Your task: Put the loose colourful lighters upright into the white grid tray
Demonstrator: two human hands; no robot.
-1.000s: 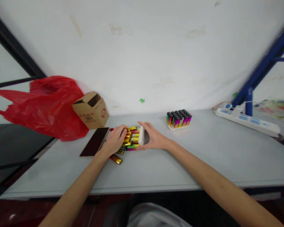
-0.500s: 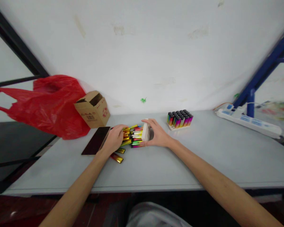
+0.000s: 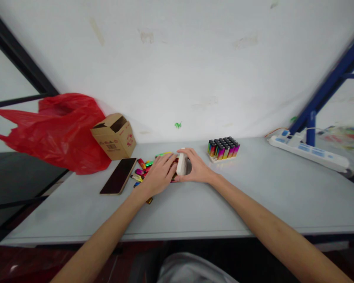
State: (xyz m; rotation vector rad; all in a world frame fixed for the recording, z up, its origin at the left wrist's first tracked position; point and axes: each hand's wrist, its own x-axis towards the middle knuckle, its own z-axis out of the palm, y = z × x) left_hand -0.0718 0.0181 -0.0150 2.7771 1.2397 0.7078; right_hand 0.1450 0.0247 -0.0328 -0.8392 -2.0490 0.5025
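Observation:
My right hand [image 3: 196, 167] grips a white plastic lighter tray [image 3: 181, 164] by its edges, thumb below and fingers above, with the tray tipped on its side. Shiny coloured lighters stick out of the tray toward the left. My left hand [image 3: 159, 173] curves over these lighters, its fingers close against the tray and hiding most of them. Loose metallic lighters [image 3: 141, 171] in red, green, pink and yellow lie on the table just left of that hand. One more lighter [image 3: 149, 200] shows below the wrist.
A phone [image 3: 118, 177] lies left of the lighters on the grey table [image 3: 212, 212]. Behind it stand an open cardboard box [image 3: 115, 139] and a red plastic bag [image 3: 61, 133]. Upright black-topped lighters [image 3: 224, 148] fill another tray at right. A power strip [image 3: 309, 151] lies far right.
My left hand has moved right, from the left end of the lighters to over them by the tray. The loose lighters behind it are uncovered. My right hand holds the tray in place.

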